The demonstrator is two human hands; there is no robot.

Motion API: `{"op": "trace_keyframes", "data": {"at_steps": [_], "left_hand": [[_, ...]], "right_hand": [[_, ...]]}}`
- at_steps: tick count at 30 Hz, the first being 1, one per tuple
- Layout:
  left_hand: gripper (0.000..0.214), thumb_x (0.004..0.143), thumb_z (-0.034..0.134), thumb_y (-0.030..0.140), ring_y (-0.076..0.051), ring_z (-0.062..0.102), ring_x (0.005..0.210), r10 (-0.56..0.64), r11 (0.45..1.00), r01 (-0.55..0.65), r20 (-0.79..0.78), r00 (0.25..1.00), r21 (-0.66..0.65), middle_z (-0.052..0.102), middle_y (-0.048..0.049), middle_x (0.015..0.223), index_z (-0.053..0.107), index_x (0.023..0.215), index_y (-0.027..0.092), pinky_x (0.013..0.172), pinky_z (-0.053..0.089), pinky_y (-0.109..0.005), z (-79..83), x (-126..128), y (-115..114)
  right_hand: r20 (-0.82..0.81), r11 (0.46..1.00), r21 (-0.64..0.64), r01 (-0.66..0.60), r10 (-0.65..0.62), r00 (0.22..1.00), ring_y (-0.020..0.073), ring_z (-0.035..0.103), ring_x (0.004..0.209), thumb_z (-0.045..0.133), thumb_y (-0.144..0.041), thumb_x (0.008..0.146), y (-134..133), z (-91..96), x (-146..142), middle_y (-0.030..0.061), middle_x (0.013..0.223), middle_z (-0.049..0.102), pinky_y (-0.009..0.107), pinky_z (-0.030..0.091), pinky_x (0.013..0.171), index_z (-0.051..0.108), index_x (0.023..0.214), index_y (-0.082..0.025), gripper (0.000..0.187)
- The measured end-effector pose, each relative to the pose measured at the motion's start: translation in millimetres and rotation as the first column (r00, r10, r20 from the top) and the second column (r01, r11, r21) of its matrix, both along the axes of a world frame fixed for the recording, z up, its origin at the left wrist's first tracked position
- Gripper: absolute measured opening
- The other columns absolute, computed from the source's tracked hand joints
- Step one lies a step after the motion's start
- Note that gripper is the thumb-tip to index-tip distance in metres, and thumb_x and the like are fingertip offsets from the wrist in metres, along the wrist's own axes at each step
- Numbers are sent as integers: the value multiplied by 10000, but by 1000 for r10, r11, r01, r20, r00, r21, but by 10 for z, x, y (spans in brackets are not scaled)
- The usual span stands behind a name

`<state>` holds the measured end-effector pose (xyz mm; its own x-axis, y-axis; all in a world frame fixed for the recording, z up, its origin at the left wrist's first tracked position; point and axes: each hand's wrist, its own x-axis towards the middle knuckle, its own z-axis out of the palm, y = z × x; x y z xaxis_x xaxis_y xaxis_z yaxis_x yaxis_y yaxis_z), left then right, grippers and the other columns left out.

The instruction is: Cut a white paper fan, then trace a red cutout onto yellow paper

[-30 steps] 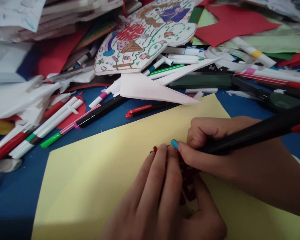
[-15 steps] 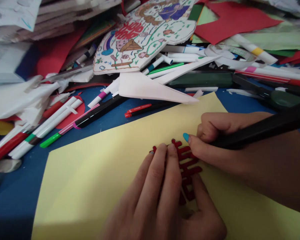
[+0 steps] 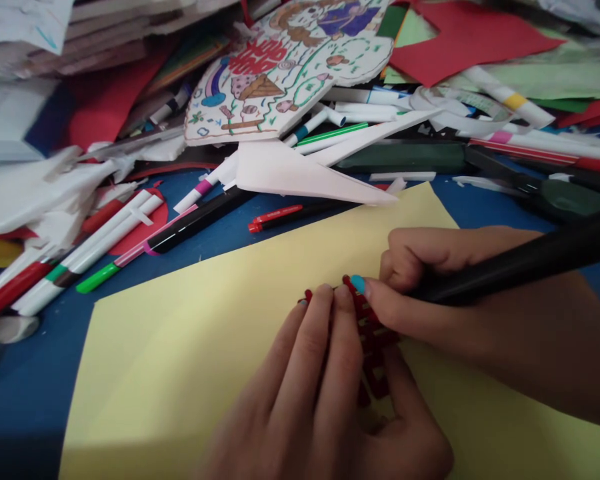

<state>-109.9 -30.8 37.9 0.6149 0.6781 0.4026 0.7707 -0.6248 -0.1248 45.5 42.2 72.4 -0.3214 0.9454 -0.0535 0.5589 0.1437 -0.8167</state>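
Observation:
A pale yellow sheet (image 3: pixel 190 347) lies on the blue table. On it rests a small red paper cut-out (image 3: pixel 375 333), mostly hidden under my fingers. My left hand (image 3: pixel 325 400) lies flat on the cut-out, fingers stretched out and pressing it down. My right hand (image 3: pixel 430 293) is closed round a black marker (image 3: pixel 520 263) that points right; its index finger, with a blue nail, touches the top of the red cut-out.
Markers and pens (image 3: pixel 105 247) lie scattered at the left and back. A coloured drawing on white card (image 3: pixel 285 67), a folded white paper (image 3: pixel 300 177), red paper (image 3: pixel 460 37) and green paper are piled behind the yellow sheet. Blue table (image 3: pixel 25 393) shows at the lower left.
My right hand pulled back to the right half a second ago, uncovering the red cut-out, and has now come back left so its fingertip touches it again. My left hand stays put.

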Motion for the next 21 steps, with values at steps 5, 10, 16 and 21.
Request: {"op": "trace_keyframes", "data": {"at_steps": [5, 10, 16, 21], "left_hand": [[282, 774, 552, 182, -259, 554, 1152, 25, 999, -22, 88, 996, -31, 608, -54, 1113, 609, 1049, 200, 987, 500, -371, -25, 21, -9], [287, 784, 544, 205, -277, 555, 1148, 7, 1000, -6, 45, 999, -25, 608, -56, 1117, 608, 1064, 206, 966, 517, -391, -18, 12, -6], [297, 779, 549, 200, -284, 552, 1150, -28, 999, 29, 31, 999, -40, 607, -64, 1123, 605, 1071, 206, 955, 522, -398, 15, -17, 13], [282, 765, 564, 182, -264, 565, 1134, -3, 999, 7, 88, 996, -43, 610, -56, 1113, 603, 1043, 210, 955, 520, -387, 1, 20, 6]], "right_hand": [[-6, 999, -27, -29, 29, 1000, 76, 274, 385, 549, -207, 697, -28, -41, 9, -53, 422, 338, 244, 182, 312, 329, 506, -200, 292], [-12, 998, -1, -65, 65, 998, 77, 269, 359, 569, -313, 713, 3, -120, 24, -50, 405, 337, 258, 203, 318, 327, 508, -207, 335], [-56, 993, -93, -77, 72, 996, 89, 266, 360, 576, -312, 675, 32, -127, 24, -42, 403, 342, 269, 216, 320, 331, 505, -212, 315], [-84, 997, -60, -53, 48, 995, 94, 304, 399, 577, -271, 636, 18, -95, 9, -36, 406, 334, 248, 225, 328, 312, 474, -204, 318]]}}
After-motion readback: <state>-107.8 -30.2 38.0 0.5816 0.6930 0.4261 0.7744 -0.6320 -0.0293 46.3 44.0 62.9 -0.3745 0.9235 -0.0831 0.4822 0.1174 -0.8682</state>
